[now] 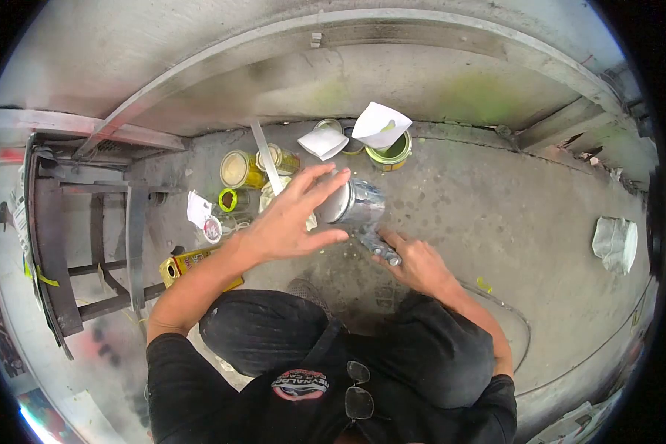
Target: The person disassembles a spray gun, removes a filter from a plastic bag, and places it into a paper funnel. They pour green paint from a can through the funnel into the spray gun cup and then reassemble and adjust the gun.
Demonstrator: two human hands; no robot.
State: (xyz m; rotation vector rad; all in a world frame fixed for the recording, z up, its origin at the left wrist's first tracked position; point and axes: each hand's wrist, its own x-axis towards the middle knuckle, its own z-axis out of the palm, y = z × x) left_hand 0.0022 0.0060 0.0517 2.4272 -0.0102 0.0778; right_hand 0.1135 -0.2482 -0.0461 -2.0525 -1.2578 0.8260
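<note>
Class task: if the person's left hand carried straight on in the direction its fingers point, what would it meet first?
The left hand points up and right; its fingertips are already at the metal cup, so it would probably meet that first, though depth is unclear.

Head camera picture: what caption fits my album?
Left hand tops a shiny metal cup; right hand grips below, near yellow paint cans.

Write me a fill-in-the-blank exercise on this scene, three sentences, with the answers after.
1. The left hand rests with fingers spread on the rim of a shiny ____ cup, part of a spray gun whose handle the right hand grips.
2. Open paint cans stand on the ____ floor beyond the hands.
3. A crumpled white ____ lies alone on the floor, off to the person's right.

Answers: metal; concrete; rag
</note>
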